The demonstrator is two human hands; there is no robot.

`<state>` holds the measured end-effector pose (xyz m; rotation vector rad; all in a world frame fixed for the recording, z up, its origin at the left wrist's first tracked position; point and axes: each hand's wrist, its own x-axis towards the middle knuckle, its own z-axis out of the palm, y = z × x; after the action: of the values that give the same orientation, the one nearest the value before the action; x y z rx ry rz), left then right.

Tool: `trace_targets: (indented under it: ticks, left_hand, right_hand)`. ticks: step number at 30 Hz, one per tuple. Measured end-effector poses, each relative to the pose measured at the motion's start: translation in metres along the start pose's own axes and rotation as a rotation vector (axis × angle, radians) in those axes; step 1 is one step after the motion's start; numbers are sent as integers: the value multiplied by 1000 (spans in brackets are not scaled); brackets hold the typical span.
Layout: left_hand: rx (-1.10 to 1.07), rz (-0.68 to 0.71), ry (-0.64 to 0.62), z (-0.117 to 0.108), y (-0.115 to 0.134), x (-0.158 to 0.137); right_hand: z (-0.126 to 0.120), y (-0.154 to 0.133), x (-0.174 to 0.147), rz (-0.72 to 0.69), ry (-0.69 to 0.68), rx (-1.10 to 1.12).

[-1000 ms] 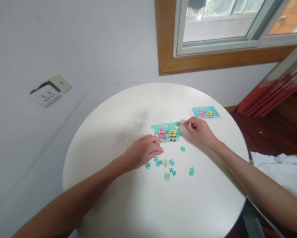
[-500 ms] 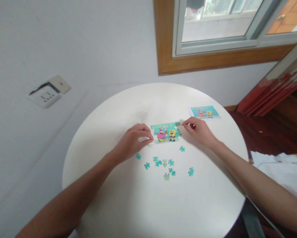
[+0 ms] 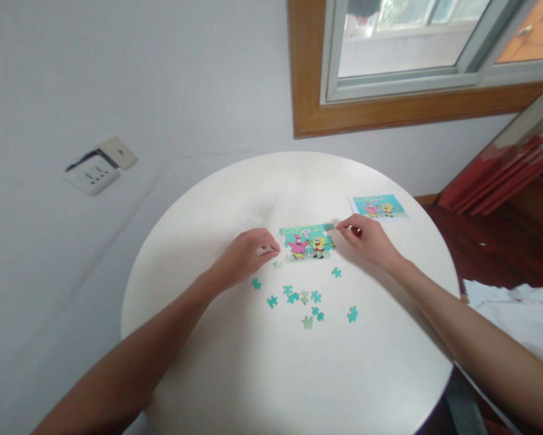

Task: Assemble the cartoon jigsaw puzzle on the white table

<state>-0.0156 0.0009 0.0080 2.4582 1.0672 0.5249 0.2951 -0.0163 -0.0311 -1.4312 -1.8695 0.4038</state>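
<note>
The left forearm is stretched in from the near left, and the left hand (image 3: 247, 257) is held low, its fingers bent and the tips of thumb and forefinger brought close together just left of the partly assembled puzzle (image 3: 308, 243). The right hand (image 3: 366, 238) is reached in from the near right, with thumb and forefinger drawn nearly together at the puzzle's far right corner and the other fingers curled under. Whether a piece is pinched in either hand cannot be told. The puzzle is laid flat between the two hands, its left and right edges left uneven. A pale green piece (image 3: 277, 264) is seen just below the left fingertips, and more loose pieces (image 3: 316, 296) are scattered on the near side. A picture card (image 3: 383, 206) is set beyond the right hand, near the far right rim. All of these are borne by a round white table (image 3: 248, 374), marked by a greyish patch toward the far side. Behind it, a white wall (image 3: 172, 78) is fitted with a socket (image 3: 93, 175) at left and a wood-framed window (image 3: 403, 36) at right; a red and pale curtain (image 3: 502, 163) is hung above a dark reddish floor (image 3: 466, 241).
</note>
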Motion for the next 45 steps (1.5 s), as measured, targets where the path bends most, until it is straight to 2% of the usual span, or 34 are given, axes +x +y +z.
trace_targets:
  ticks: [8,27,32,37,39,45]
  left_hand:
    - [45,5,-79,7,0,1]
    - [80,-94,5,-7,-10,0]
    - [55,-93,-10,-8,-2,-1]
    - [28,-95,-74,-8,9,-3]
    - [47,-64,-137,-10,11,-5]
    - [13,112,-522,-16,18,-14]
  right_hand:
    - [-1,0,1,-10,8,2]
    - [0,-1,0,-9,3,3]
    - [0,-2,0,-7,2,6]
    - [0,-3,0,2,-8,13]
    - [0,-2,0,2,-8,17]
    - [1,1,0,13,-22,7]
